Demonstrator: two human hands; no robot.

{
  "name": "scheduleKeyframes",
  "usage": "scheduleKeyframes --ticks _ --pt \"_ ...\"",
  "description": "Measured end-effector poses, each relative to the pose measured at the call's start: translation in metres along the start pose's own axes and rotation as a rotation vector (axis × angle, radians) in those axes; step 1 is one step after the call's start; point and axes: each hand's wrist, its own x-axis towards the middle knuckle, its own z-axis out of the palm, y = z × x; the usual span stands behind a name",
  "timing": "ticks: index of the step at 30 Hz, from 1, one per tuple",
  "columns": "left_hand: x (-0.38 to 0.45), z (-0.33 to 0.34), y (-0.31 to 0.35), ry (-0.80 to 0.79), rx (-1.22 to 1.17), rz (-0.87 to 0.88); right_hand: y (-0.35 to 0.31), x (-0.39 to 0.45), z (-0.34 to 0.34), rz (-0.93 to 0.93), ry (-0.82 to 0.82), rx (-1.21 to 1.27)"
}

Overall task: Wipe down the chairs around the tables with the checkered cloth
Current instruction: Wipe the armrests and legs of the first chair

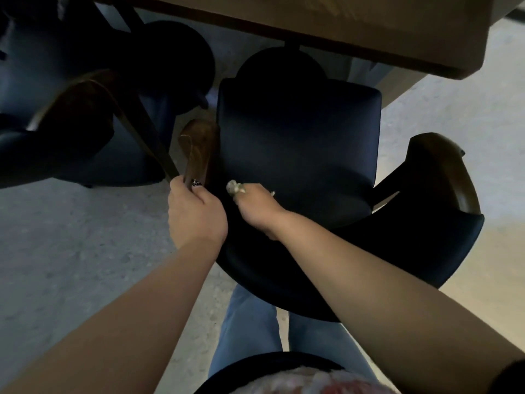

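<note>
Floor [71, 251] of pale concrete spreads under a wooden desk [355, 27], and a dark padded chair [298, 143] with wooden armrests is pulled partly out from it, beside a second chair [56, 143] on the left. Left hand [196, 214] curls its grip around the near chair's left armrest [199, 146]. Right hand [257, 207] rests at the seat's left rear edge, fingers closed around a bunched cloth [234, 187], only a small pale scrap of it showing.
</note>
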Motion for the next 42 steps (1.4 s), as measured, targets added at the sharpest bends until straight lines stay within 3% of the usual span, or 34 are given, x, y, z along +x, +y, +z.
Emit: scheduleKeyframes --ticks 9,11,15,18,25,32,36,39,42 --pt "0.000 0.000 0.000 -0.012 -0.002 0.004 0.030 -0.078 -0.011 -0.483 -0.151 -0.311" --pt "0.000 0.000 0.000 -0.013 0.006 0.005 0.048 -0.091 -0.026 -0.452 -0.173 -0.329" --pt "-0.001 0.000 0.001 -0.014 0.022 0.007 0.062 -0.080 -0.040 -0.304 -0.036 -0.206" --pt "-0.001 -0.001 0.000 -0.012 0.018 0.008 0.062 -0.066 -0.022 -0.278 -0.103 -0.109" --pt "0.003 0.002 -0.003 -0.004 0.043 0.027 0.086 -0.068 -0.044 -0.318 -0.215 -0.571" --pt "0.003 0.001 -0.001 -0.016 0.067 0.025 0.118 -0.085 -0.155 -0.093 -0.326 -1.010" --pt "0.004 0.002 -0.002 -0.004 0.079 0.032 0.113 -0.075 -0.212 -0.002 -0.194 -1.344" --pt "0.004 0.002 -0.003 0.001 0.071 0.038 0.112 -0.070 -0.233 0.022 -0.050 -1.447" --pt "0.004 0.001 -0.003 0.000 0.069 0.043 0.118 -0.071 -0.210 0.026 -0.092 -1.447"
